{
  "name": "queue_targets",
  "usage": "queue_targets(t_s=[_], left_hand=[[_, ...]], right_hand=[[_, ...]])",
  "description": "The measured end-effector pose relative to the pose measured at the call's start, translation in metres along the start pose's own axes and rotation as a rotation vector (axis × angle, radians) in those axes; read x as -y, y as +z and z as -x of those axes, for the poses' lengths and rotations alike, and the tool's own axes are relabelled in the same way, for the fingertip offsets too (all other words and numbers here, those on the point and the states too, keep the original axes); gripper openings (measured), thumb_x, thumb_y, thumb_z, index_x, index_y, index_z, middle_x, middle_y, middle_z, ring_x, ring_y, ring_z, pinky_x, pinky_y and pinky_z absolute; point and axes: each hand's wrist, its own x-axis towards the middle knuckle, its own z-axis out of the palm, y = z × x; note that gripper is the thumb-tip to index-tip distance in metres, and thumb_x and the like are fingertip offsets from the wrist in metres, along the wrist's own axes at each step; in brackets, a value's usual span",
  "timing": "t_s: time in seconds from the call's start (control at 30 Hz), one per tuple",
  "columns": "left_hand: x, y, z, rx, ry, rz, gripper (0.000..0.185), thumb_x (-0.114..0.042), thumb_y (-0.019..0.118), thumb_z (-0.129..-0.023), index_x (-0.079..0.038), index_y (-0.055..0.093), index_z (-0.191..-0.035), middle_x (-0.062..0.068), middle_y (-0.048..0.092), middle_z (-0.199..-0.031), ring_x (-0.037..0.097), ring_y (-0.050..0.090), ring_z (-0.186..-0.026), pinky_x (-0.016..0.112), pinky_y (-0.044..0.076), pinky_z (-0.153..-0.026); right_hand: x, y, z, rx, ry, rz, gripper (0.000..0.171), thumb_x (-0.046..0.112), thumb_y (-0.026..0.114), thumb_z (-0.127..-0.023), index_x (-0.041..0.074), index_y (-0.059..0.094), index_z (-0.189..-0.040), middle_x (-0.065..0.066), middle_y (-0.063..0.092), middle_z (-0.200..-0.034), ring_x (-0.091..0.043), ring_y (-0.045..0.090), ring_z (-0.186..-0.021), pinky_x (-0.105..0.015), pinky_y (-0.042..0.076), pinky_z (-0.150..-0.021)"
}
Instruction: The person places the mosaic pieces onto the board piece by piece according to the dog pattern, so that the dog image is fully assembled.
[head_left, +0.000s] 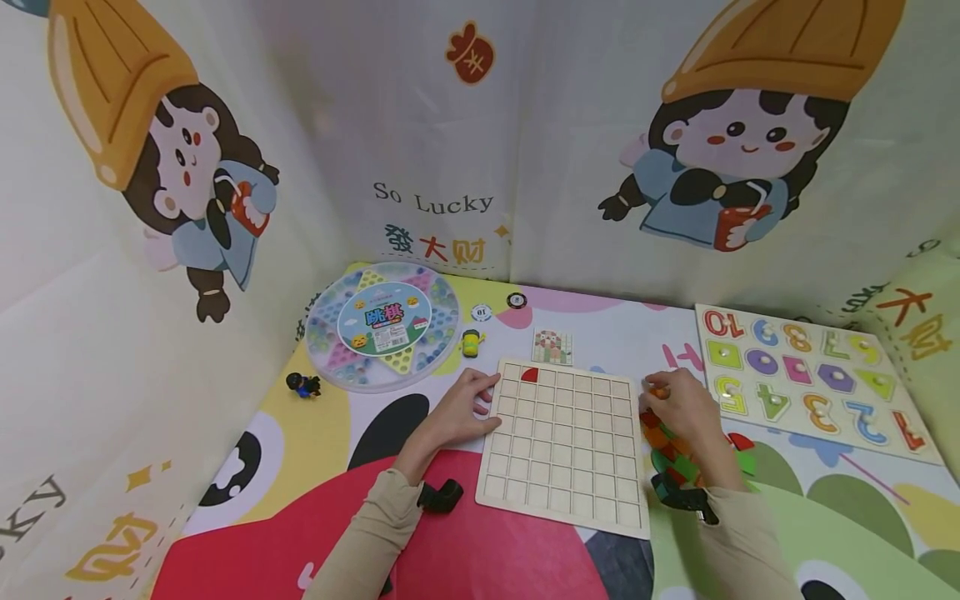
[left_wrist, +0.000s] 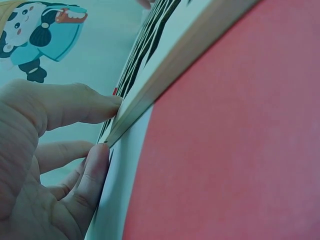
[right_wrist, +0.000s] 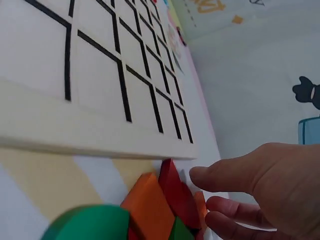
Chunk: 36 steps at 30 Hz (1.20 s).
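A square wooden grid board (head_left: 562, 450) lies on the table, with one red quarter-round piece (head_left: 529, 375) in its far row. My left hand (head_left: 456, 410) touches the board's left edge, thumb nearer me and fingers farther away. In the left wrist view its fingertips (left_wrist: 112, 102) meet the rim. At the right edge, my right hand (head_left: 684, 404) reaches down over a pile of red, orange and green blocks (head_left: 673, 457). The right wrist view shows a gap between thumb and fingers, with an orange block (right_wrist: 147, 205) and a dark red block (right_wrist: 180, 200) close by.
Behind the board lies a small patterned card (head_left: 552, 347). Left of it are a round marble game board (head_left: 382, 327), a yellow-green figure (head_left: 471, 343) and a dark figure (head_left: 303, 384). A number puzzle board (head_left: 817, 379) lies at the right. Printed curtains (head_left: 510, 150) hang behind the table.
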Motion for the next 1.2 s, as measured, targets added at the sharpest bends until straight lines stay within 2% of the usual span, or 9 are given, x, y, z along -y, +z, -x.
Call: queue_targets(t_s=[0.23, 0.43, 0.57, 0.77, 1.0, 1.2], left_hand=[[0.0006, 0.0003, 0.0007, 0.007, 0.003, 0.006, 0.071, -0.011, 0.077, -0.083, 0.001, 0.045, -0.145, 0.011, 0.046, -0.118, 0.016, 0.061, -0.089, 0.026, 0.054, -0.081], [-0.0003, 0.0007, 0.0012, 0.007, 0.008, 0.015, 0.071, -0.01, 0.076, -0.083, 0.002, 0.045, -0.146, 0.011, 0.046, -0.117, 0.016, 0.062, -0.09, 0.027, 0.055, -0.082], [-0.0016, 0.0002, 0.0007, 0.01, -0.006, 0.0, 0.071, -0.011, 0.076, -0.084, 0.0, 0.044, -0.146, 0.011, 0.046, -0.119, 0.016, 0.061, -0.09, 0.026, 0.054, -0.082], [-0.002, -0.0004, -0.0002, 0.011, -0.032, -0.008, 0.072, -0.013, 0.077, -0.084, -0.002, 0.045, -0.147, 0.009, 0.046, -0.12, 0.014, 0.06, -0.091, 0.025, 0.054, -0.082], [-0.0014, 0.0004, -0.0007, 0.003, -0.02, -0.003, 0.072, -0.012, 0.077, -0.083, -0.001, 0.045, -0.146, 0.01, 0.047, -0.118, 0.016, 0.061, -0.091, 0.027, 0.054, -0.082], [0.0, 0.001, -0.0007, 0.008, -0.019, -0.007, 0.072, -0.012, 0.077, -0.083, -0.001, 0.045, -0.146, 0.01, 0.046, -0.118, 0.015, 0.06, -0.091, 0.026, 0.054, -0.082]], right_hand=[[-0.0029, -0.005, 0.0066, -0.005, 0.053, 0.05, 0.033, 0.011, 0.073, -0.085, -0.009, 0.069, -0.111, -0.026, 0.059, -0.098, -0.033, 0.052, -0.081, -0.043, 0.049, -0.063], [-0.0056, -0.0074, 0.0052, 0.002, 0.094, 0.066, 0.032, 0.012, 0.072, -0.086, -0.009, 0.07, -0.11, -0.029, 0.066, -0.103, -0.036, 0.059, -0.081, -0.041, 0.053, -0.059], [-0.007, -0.0078, 0.0064, -0.004, 0.177, 0.07, 0.036, 0.018, 0.072, -0.088, -0.009, 0.069, -0.112, -0.029, 0.065, -0.106, -0.034, 0.056, -0.08, -0.035, 0.048, -0.053], [-0.0081, -0.0087, 0.0093, -0.018, 0.244, 0.045, 0.038, 0.025, 0.072, -0.088, -0.008, 0.069, -0.108, -0.023, 0.066, -0.093, -0.029, 0.053, -0.072, -0.031, 0.04, -0.047], [-0.01, -0.0083, 0.0104, -0.056, 0.243, 0.014, 0.039, 0.025, 0.076, -0.086, -0.009, 0.064, -0.102, -0.023, 0.063, -0.088, -0.03, 0.052, -0.07, -0.035, 0.041, -0.052], [-0.0058, -0.0064, 0.009, -0.124, 0.199, -0.081, 0.027, 0.019, 0.073, -0.088, -0.005, 0.067, -0.098, -0.022, 0.066, -0.089, -0.032, 0.056, -0.074, -0.032, 0.042, -0.055]])
